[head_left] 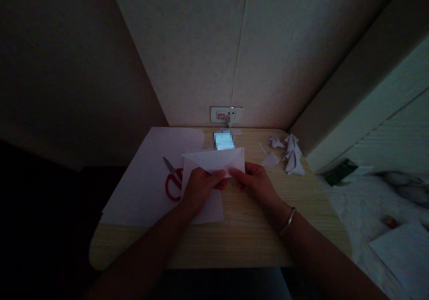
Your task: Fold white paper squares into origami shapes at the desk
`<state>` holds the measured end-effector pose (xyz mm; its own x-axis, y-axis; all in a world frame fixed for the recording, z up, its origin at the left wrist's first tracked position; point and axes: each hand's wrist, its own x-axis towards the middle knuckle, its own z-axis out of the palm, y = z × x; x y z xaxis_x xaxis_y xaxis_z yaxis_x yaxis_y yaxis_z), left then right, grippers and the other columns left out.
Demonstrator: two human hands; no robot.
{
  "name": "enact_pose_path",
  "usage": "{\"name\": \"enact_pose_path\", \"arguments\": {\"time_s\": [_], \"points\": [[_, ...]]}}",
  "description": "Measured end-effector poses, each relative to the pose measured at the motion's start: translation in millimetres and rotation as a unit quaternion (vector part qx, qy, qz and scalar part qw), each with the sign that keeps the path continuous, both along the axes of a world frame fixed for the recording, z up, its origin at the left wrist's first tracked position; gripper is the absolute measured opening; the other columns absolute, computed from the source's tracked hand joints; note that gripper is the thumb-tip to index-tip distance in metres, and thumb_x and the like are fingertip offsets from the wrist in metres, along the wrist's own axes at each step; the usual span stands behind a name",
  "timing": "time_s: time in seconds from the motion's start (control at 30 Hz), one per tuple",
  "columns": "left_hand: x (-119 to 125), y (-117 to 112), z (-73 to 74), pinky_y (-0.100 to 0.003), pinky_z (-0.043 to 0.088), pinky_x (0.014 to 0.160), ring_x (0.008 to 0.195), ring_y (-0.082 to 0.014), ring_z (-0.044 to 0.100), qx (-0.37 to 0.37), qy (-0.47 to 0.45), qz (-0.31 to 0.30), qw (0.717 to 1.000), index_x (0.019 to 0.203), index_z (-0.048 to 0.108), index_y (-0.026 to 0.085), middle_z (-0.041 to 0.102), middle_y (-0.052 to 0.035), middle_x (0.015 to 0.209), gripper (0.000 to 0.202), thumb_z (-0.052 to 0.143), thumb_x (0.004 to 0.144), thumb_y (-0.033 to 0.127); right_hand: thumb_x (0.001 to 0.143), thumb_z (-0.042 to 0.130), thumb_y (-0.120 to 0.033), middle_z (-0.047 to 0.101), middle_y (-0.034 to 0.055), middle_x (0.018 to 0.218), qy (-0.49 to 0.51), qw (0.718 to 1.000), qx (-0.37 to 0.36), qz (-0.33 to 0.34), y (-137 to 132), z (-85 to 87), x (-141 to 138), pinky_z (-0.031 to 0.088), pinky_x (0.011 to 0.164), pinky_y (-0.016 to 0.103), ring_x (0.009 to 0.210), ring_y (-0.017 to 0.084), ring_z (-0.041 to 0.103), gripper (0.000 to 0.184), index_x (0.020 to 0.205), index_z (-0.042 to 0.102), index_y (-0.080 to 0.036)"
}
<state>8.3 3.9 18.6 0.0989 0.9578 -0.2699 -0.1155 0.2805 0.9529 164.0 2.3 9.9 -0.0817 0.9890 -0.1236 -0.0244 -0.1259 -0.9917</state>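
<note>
Both my hands pinch a partly folded white sheet of paper [217, 160] over the middle of a small wooden table [248, 233]. My left hand [198, 189] grips the sheet's lower left part, thumb on top. My right hand [255, 182], with a bangle on the wrist, holds the folded edge on the right. The upper flap is folded into a wide triangle shape pointing toward me.
Red-handled scissors [172, 179] lie on a large white sheet [150, 179] at the left. Several folded paper pieces [291, 155] sit at the back right. A wall socket [227, 114] is behind. A bed with paper [400, 253] lies to the right.
</note>
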Motion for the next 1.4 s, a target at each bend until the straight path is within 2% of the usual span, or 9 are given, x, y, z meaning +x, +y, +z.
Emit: {"name": "enact_pose_path", "arguments": {"time_s": [0.3,0.57,0.7,0.87,1.0,1.07,1.13,1.23,1.4], "points": [[-1.1,1.4,-3.0,-0.024,0.050,0.054,0.051,-0.0147,0.062,0.004,0.007,0.010,1.000,0.068,0.070,0.011,0.069,-0.0047,0.058,0.020,0.071,0.065,0.031,0.067,0.071,-0.045,0.058,-0.0022,0.050,0.059,0.998,-0.032,0.010,1.3,-1.4,1.7,0.039,0.038,0.019,0.039,0.008,0.048,0.032,0.060,0.060,-0.016],[-4.3,5.6,-3.2,-0.024,0.050,0.052,0.050,-0.0144,0.062,-0.008,0.009,0.021,1.000,0.061,0.069,0.012,0.068,-0.0056,0.056,0.018,0.073,0.063,0.029,0.066,0.071,-0.042,0.063,-0.0014,0.055,0.079,0.995,-0.043,0.039,2.9,5.3,5.7,0.044,0.043,0.019,0.043,0.008,0.054,0.027,0.067,0.063,-0.016],[-4.2,5.4,-2.3,-0.024,0.050,0.052,0.049,-0.0135,0.060,-0.012,-0.005,0.016,1.000,0.060,0.068,0.011,0.067,-0.0052,0.055,0.018,0.073,0.063,0.028,0.069,0.068,-0.043,0.058,-0.0048,0.047,0.060,0.995,-0.041,0.062,1.5,10.2,6.9,0.039,0.035,0.017,0.036,0.007,0.049,0.028,0.071,0.059,-0.017],[-2.6,6.0,-3.7,-0.022,0.049,0.050,0.048,-0.0124,0.060,-0.016,-0.022,0.014,1.000,0.063,0.068,0.010,0.067,-0.0046,0.056,0.019,0.074,0.061,0.028,0.074,0.062,-0.043,0.053,-0.0083,0.041,0.033,0.996,-0.043,0.073,-0.3,12.2,6.2,0.033,0.030,0.015,0.029,0.006,0.042,0.029,0.089,0.059,-0.017],[-6.8,10.4,-5.8,-0.023,0.048,0.049,0.046,-0.0115,0.058,-0.025,-0.030,0.036,0.999,0.061,0.066,0.010,0.065,-0.0040,0.054,0.020,0.075,0.058,0.028,0.072,0.066,-0.039,0.062,-0.0050,0.052,0.085,0.992,-0.034,0.082,2.3,9.6,10.2,0.044,0.040,0.020,0.039,0.010,0.053,0.048,0.113,0.051,-0.018],[-10.5,12.9,-6.9,-0.023,0.049,0.051,0.046,-0.0110,0.058,-0.024,-0.032,0.059,0.997,0.061,0.066,0.010,0.066,-0.0040,0.055,0.020,0.074,0.058,0.028,0.071,0.067,-0.037,0.064,-0.0037,0.057,0.096,0.993,-0.023,0.066,4.2,8.9,14.0,0.046,0.045,0.022,0.045,0.010,0.056,0.053,0.118,0.048,-0.019],[-13.0,14.0,-7.3,-0.023,0.049,0.052,0.046,-0.0110,0.058,-0.023,-0.025,0.070,0.997,0.061,0.066,0.011,0.067,-0.0040,0.056,0.019,0.074,0.058,0.028,0.073,0.065,-0.038,0.062,-0.0042,0.057,0.082,0.996,0.001,0.015,5.7,9.1,17.0,0.044,0.045,0.021,0.046,0.009,0.054,0.047,0.114,0.053,-0.019],[-12.5,12.0,-5.1,-0.023,0.049,0.051,0.047,-0.0113,0.059,-0.016,-0.007,0.043,0.999,0.062,0.066,0.012,0.067,-0.0038,0.056,0.017,0.072,0.060,0.028,0.076,0.060,-0.043,0.057,-0.0043,0.056,0.051,0.996,0.035,-0.070,6.8,9.7,17.8,0.040,0.043,0.019,0.047,0.008,0.050,0.033,0.098,0.062,-0.018],[-8.0,5.9,1.6,-0.021,0.046,0.048,0.046,-0.0105,0.057,0.002,0.047,-0.043,0.998,0.059,0.066,0.011,0.065,-0.0034,0.053,0.015,0.069,0.064,0.025,0.068,0.070,-0.040,0.057,-0.0035,0.058,0.075,0.992,0.036,-0.094,8.9,4.8,15.0,0.034,0.040,0.018,0.048,0.007,0.047,0.024,0.070,0.061,-0.018]]}}
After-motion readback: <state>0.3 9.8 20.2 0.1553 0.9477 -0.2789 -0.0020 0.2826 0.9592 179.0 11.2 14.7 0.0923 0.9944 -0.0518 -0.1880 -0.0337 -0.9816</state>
